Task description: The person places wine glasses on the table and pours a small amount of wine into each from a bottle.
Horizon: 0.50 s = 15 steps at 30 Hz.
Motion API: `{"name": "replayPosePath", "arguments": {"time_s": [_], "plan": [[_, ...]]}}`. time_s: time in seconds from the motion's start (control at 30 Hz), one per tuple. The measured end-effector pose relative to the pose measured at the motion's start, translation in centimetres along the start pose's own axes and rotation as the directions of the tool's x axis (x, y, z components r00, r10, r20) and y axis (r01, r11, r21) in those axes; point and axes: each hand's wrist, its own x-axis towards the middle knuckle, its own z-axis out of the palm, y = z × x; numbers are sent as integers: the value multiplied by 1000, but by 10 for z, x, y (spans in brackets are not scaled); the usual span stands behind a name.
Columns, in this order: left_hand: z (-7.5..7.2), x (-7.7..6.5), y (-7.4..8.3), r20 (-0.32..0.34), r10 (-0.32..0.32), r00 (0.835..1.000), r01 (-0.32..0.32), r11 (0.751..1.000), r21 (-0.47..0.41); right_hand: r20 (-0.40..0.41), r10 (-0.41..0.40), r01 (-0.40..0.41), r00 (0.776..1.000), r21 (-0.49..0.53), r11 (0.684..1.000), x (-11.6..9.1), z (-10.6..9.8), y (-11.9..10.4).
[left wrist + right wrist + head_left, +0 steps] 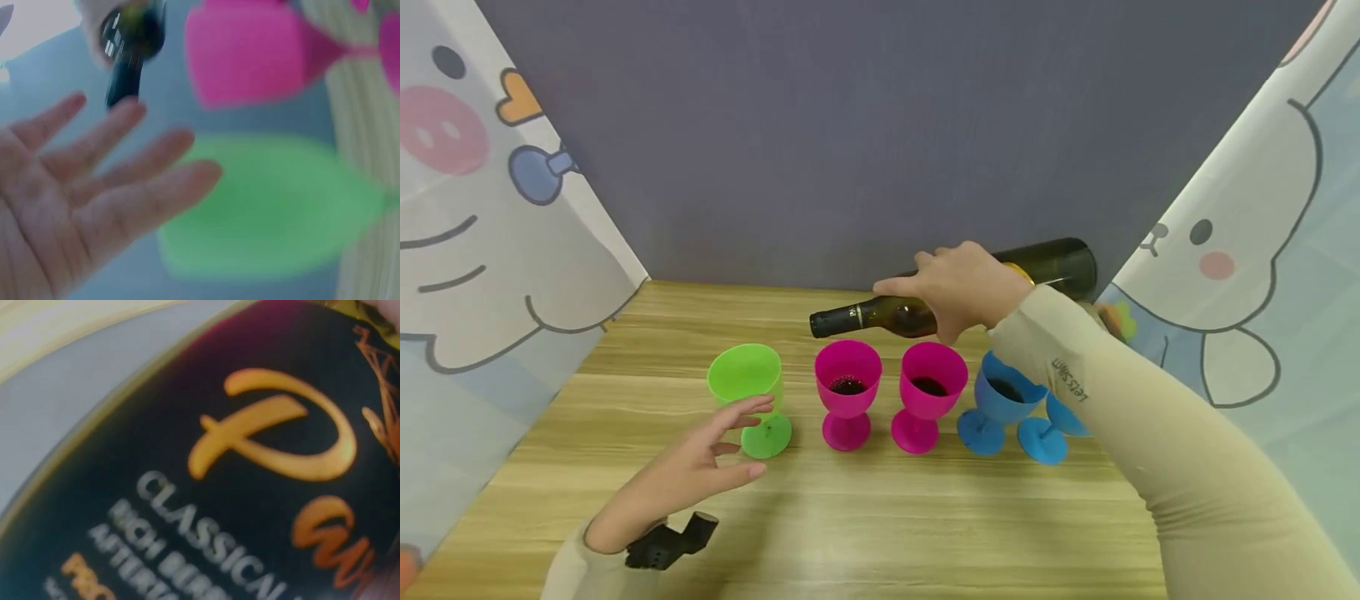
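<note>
A dark wine bottle lies tilted nearly sideways in the air, its mouth pointing left, above and behind the goblets. My right hand grips it around the shoulder and neck. The bottle's dark label fills the right wrist view. Fingers spread and relaxed, my left hand is beside the green goblet, holding nothing; whether it touches the goblet I cannot tell. Dark liquid shows in the left pink goblet, the right pink goblet and the nearer blue goblet.
Another blue goblet is partly hidden behind my right sleeve. All the goblets stand in a row on the wooden table. A grey panel rises behind, with cartoon-printed sheets at both sides.
</note>
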Motion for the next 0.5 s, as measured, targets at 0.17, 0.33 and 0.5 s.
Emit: {"name": "replayPosePath", "arguments": {"time_s": [0.17, 0.33, 0.5], "plan": [[-28, -17, -18, -75, 90, 993, -87, 996, 37, -11, -23, 23, 1000, 4, 1000, 11, -8, -6], [-51, -23, -36, -139, 152, 979, -160, 985, -56, -44, -46, 47, 998, 16, 999, 22, -16, -13], [-67, -24, -51, -188, 108, 976, -136, 981, -142, -40, -60, 60, 997, 15, 998, 33, -24, -22]]}}
